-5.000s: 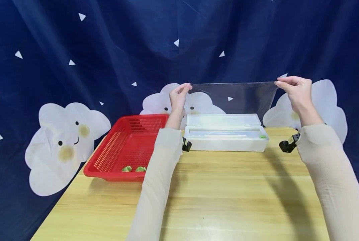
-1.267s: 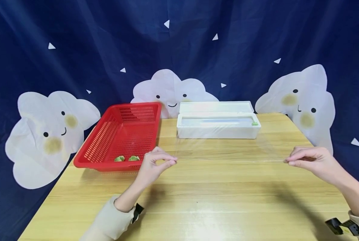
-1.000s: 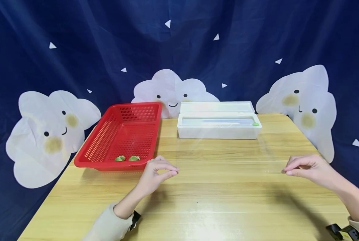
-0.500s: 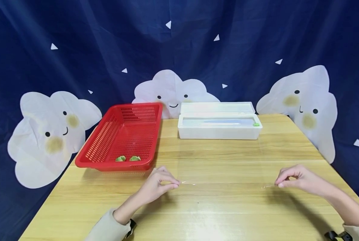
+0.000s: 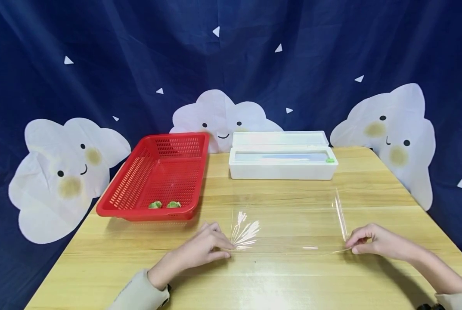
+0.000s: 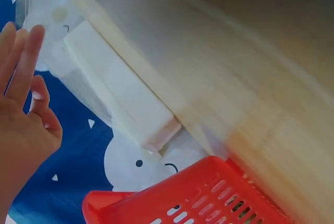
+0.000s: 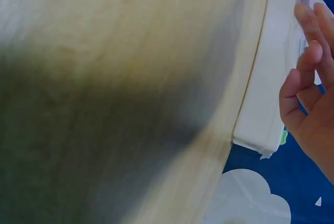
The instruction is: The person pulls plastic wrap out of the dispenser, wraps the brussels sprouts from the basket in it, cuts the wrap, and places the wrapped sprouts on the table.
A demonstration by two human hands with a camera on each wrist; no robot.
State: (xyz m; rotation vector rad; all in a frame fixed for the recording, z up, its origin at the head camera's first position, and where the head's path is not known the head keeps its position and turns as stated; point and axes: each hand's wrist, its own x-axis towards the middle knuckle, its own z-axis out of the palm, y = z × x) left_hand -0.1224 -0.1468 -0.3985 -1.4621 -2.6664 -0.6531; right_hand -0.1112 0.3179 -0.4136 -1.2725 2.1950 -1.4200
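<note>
We see the right hand (image 5: 374,242) pinching the near right corner of a clear film (image 5: 285,221) between thumb and fingertips. The left hand (image 5: 203,247) has its fingertips on the near left corner, where bright creases fan out; we cannot tell whether the thumb also clamps the film. The film lies between the hands over the near part of the table (image 5: 110,267) and runs toward the white box (image 5: 284,172); its far edge is hard to make out. Both sleeves (image 5: 139,293) are cut off by the frame, and two small green pieces (image 5: 173,204) at the near end of the red basket (image 5: 139,212) are partly hidden by its rim. The left wrist view shows the slots in the basket wall; the right wrist view shows a ragged scrap (image 7: 265,156) at the box's end, which we cannot make out from the head. The box stands far, lid raised, with a green tab (image 5: 330,160) at right; the basket stands left of it. The tabletop is pale wood grain, backed by a dark blue curtain (image 5: 145,56) with clouds and white triangles.
</note>
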